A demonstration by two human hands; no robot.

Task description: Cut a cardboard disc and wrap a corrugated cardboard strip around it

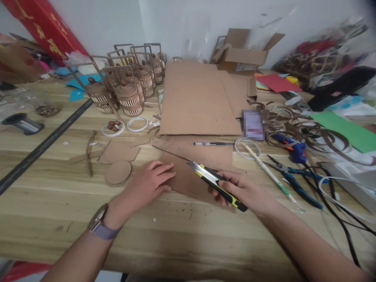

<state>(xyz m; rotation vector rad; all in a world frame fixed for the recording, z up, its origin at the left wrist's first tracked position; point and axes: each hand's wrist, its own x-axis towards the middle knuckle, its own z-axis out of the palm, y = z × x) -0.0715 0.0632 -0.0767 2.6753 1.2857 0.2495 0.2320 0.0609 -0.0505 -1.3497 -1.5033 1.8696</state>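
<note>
Fingers of the right hand (246,192) are wrapped closed round the yellow and black handle of a utility knife (216,182). Its short blade is out and points up and to the left, over a flat cardboard piece (188,182). The left hand (149,184) lies open, palm down, with its fingertips pressing on the near left edge of that same piece. A watch (98,221) sits on its wrist.

The cardboard piece lies on the table right in front of the person, between the two hands. It looks thin, light and fairly stiff, likely to slide on the smooth wood unless pinned, and easy to crease. Flat pressure well away from the blade seems the safest hold. The knife looks light and hard. Its handle is the only place to grip it, as the bare edge is sharp.

Just left lie a cardboard disc (118,172) and offcuts. Beyond are a pen (213,143), a large cardboard sheet (196,98), small woven baskets (126,94) and an open box (241,51). To the right are blue pliers (296,184), a glue gun (290,147) and curled brown strips (308,125).

The wooden table (58,219) is pale, dotted with crumbs, and stands against a white wall (117,19)
</note>
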